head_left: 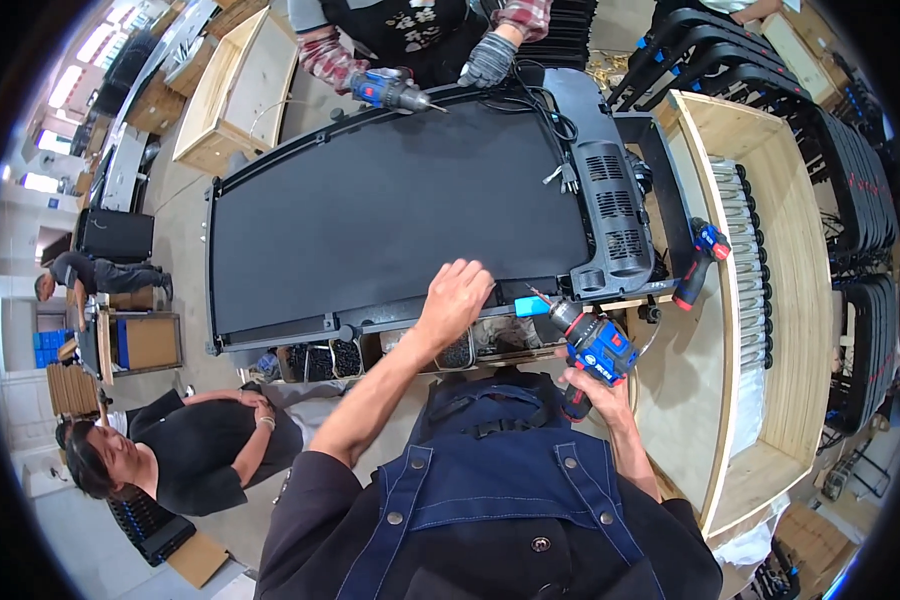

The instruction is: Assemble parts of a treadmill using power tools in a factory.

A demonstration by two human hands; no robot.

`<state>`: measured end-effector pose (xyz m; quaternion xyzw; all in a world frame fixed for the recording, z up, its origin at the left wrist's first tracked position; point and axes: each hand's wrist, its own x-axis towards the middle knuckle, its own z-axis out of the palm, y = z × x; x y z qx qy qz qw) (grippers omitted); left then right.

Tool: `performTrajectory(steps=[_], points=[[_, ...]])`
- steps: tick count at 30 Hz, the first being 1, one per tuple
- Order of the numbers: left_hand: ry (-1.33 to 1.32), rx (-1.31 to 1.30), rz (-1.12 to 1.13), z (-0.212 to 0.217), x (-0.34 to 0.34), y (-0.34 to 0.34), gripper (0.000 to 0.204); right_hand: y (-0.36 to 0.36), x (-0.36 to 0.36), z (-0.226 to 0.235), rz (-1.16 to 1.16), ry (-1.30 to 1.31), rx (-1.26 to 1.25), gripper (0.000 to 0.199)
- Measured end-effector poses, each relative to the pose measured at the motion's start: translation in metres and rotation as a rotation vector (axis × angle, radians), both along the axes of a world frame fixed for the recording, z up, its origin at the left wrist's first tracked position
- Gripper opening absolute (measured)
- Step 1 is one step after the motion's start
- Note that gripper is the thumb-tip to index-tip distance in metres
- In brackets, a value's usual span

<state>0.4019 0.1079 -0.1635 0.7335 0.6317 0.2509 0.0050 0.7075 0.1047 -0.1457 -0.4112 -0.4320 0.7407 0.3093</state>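
My right hand [610, 397] grips a blue-and-black cordless drill [602, 350] by its handle, the bit angled up and left toward the treadmill's near edge. A bright blue piece [532, 306] shows at that edge beside the bit. My left hand [454, 300] is over the near side rail of the treadmill [400, 200], its fingers curled together; anything in them is too small to make out. The treadmill has a wide black belt and a grey motor cover [610, 190] at its right end. A power cord with a plug [564, 178] lies beside that cover.
Across the treadmill, a co-worker holds another drill [390, 93] and wears a grey glove [488, 60]. At right, a wooden crate [810, 300] holds a row of metal rods; a red-and-blue driver [703, 262] hangs on its edge. Bins of dark hardware [335, 360] sit below the near rail. A person [200, 440] stands at left.
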Motion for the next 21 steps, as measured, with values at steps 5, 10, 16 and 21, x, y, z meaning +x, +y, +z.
performTrajectory(steps=[5,10,16,21], points=[[-0.128,-0.046,-0.196,-0.006,-0.011,0.018,0.020,0.030,0.006,0.021,0.184,-0.248,0.145,0.031],[-0.126,-0.079,-0.132,-0.021,-0.016,0.023,0.026,0.072,-0.010,0.049,0.416,-0.574,0.413,0.034],[-0.146,-0.057,-0.143,-0.025,-0.018,0.022,0.021,0.110,-0.055,0.077,0.717,-0.801,0.521,0.030],[-0.172,-0.045,-0.125,-0.030,-0.019,0.023,0.015,0.127,-0.076,0.082,0.862,-0.874,0.526,0.035]])
